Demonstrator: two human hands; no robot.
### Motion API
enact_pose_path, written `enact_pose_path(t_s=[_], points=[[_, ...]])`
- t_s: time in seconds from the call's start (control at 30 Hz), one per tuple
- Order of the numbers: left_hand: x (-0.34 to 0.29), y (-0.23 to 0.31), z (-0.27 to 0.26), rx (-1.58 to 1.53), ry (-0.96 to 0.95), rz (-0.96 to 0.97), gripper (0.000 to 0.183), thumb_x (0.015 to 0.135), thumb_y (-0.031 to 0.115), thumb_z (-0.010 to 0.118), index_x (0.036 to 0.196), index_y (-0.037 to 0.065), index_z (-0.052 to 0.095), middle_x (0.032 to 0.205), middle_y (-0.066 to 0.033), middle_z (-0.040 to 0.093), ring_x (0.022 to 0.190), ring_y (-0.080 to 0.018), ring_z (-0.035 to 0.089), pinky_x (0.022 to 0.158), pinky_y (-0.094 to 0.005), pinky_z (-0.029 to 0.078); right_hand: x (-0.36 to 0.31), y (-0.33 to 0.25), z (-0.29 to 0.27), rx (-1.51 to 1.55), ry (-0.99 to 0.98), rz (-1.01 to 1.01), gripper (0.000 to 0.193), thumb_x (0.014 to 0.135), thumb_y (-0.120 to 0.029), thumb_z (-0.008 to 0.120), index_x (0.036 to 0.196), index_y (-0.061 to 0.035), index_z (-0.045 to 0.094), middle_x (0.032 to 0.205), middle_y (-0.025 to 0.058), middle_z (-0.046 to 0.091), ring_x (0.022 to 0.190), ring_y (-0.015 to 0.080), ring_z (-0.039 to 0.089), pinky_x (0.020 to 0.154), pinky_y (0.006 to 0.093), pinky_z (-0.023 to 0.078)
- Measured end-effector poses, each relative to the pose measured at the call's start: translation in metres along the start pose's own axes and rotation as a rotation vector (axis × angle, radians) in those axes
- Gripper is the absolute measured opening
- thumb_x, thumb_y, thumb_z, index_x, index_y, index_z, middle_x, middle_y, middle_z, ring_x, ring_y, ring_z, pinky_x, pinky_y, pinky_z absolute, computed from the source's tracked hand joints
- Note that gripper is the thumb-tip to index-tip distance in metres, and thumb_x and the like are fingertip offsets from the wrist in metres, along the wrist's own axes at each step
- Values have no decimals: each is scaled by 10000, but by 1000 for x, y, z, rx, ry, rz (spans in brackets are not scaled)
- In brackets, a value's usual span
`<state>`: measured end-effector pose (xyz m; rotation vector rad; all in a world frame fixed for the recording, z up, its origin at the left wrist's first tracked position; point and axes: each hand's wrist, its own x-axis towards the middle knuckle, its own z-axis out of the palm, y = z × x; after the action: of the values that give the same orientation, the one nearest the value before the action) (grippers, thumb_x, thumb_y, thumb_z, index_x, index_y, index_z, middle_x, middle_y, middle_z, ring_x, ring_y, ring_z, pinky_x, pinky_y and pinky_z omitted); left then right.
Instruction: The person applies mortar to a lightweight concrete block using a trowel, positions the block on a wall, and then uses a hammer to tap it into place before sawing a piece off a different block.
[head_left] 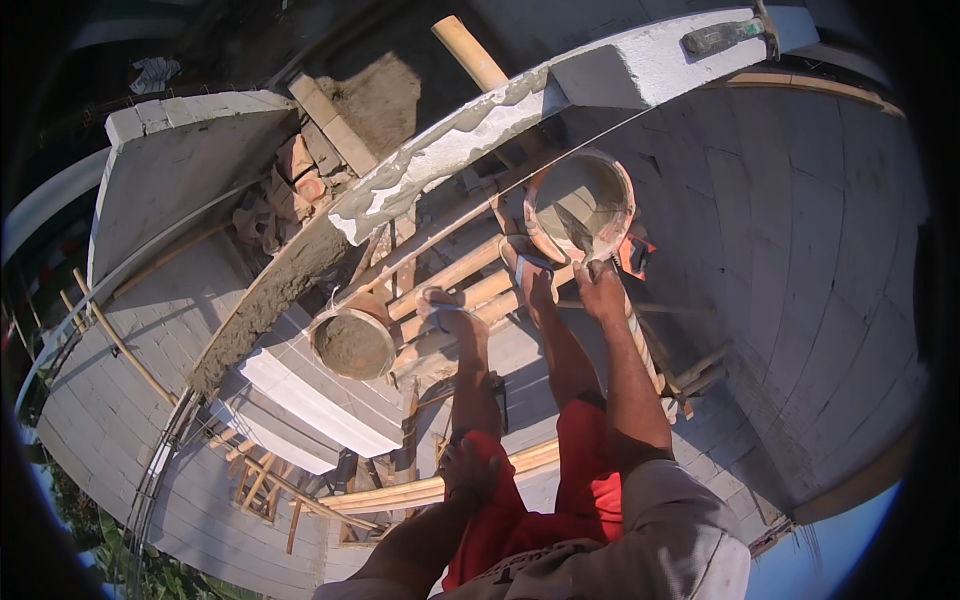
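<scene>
At the bucket's [543,240] near edge, a trowel [576,231] is clamped in the right hand [601,291]; by the left hand [468,472], the red shorts [491,451] are touched, its grip impossible to tell.

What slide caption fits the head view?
Right hand holds trowel in mortar bucket; left hand rests by red-shorted knee.

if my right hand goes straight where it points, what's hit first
Beyond the grey metal trowel it holds, the right hand would probably meet the near rim of the round orange bucket, though depth is unclear.
</scene>
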<state>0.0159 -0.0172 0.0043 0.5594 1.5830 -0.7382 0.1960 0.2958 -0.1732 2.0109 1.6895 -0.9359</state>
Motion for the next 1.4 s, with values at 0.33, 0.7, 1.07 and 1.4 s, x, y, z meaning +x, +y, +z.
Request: enact_pose_path(t_s=[0.33, 0.7, 1.07, 1.4], points=[[7, 2, -5, 57, 13, 13, 867, 857, 588, 623, 1476, 55, 331, 1420, -260, 389, 1290, -444, 447, 1025, -568, 416, 114, 30, 24, -208, -244, -26, 431, 896, -368, 574, 1038, 16, 709, 1022, 269, 700, 1004, 392, 686, 868, 479, 539], [4, 3, -32, 187, -6, -4, 885, 859, 607, 600, 1477, 31, 337, 1452, -284, 373, 1294, -472, 442, 1044, -564, 409, 42, 53, -19, 796, -491, 146, 498, 890, -394, 643, 1152, 29, 663, 899, 135, 676, 812, 205, 620, 763, 332, 504], [8, -12, -23, 160, 43, 46, 891, 841, 594, 621, 1469, 24, 347, 1392, -287, 424, 1267, -487, 450, 1030, -582, 411, 96, -137, 58, 889, 477, -148, 284, 890, -266, 615, 934, 13, 583, 871, 243, 655, 875, 472, 613, 770, 518, 472], [9, -24, -7, 143, 53, 115, 879, 846, 586, 634, 1456, 18, 352, 1350, -286, 444, 1214, -476, 486, 979, -581, 440, 57, -182, 172, 608, 384, 1, 532, 934, -309, 641, 1230, 81, 433, 1267, 411, 458, 1135, 546, 516, 964, 562, 439]])
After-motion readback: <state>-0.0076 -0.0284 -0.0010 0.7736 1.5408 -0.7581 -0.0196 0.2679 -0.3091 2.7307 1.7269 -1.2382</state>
